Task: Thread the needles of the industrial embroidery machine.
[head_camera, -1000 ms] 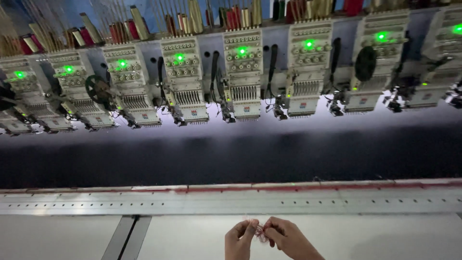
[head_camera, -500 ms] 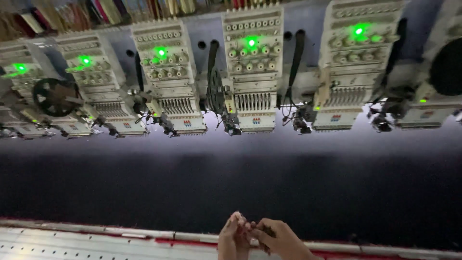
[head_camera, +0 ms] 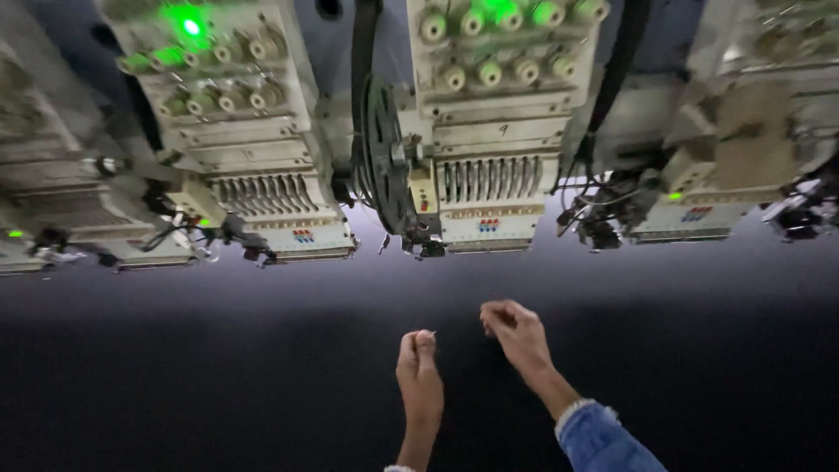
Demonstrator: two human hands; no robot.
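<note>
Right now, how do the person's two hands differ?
The left hand points straight up with fingertips pinched; the right hand angles leftward, fingers curled. A blue denim cuff shows on the right arm; the left wrist is nearly bare. Both hover over dark fabric below the embroidery heads.

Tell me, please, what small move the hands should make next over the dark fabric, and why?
Probably carry both hands on toward the embroidery head straight in front. The left hand and right hand are raised over the dark fabric with fingertips pinched, as if on a fine thread, too thin to confirm. They are short of the head's needle area, so a short reach forward seems the likely step.
</note>
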